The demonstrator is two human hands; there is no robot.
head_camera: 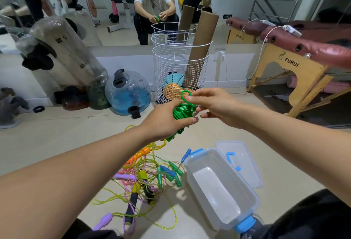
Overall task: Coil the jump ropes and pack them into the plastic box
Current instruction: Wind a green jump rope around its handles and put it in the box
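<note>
White wire basket (180, 64) is seen straight ahead against the wall, with a cardboard tube (203, 37) and balls inside; it stands just behind the raised hands. A water-filled clear ball (129, 94) and wrapped punching bags (62, 49) are seen to the left, a padded massage table (296, 37) to the right. A mirror (117, 11) above the low wall shows the person reflected.

Green jump rope (183, 112) is held up in mid-air as a partly wound bundle. The left hand (167, 121) is clenched round the bundle, thumb across the front, with a green handle poking out below the palm. The right hand (212, 104) is pinching a loop of the same rope at the top of the bundle between thumb and forefinger.

A tangled pile of ropes (144, 178) in yellow, pink, purple, orange and green is left on the floor below the left forearm, touching the box's near-left corner. The plastic box (224, 206) is seen open on the floor under the right forearm, nothing visible inside, its lid (245, 161) lying flat just beyond it, blue clips at both ends. Bare floor is visible left of the pile and right of the box; dark-clothed knees close off the bottom edge.
</note>
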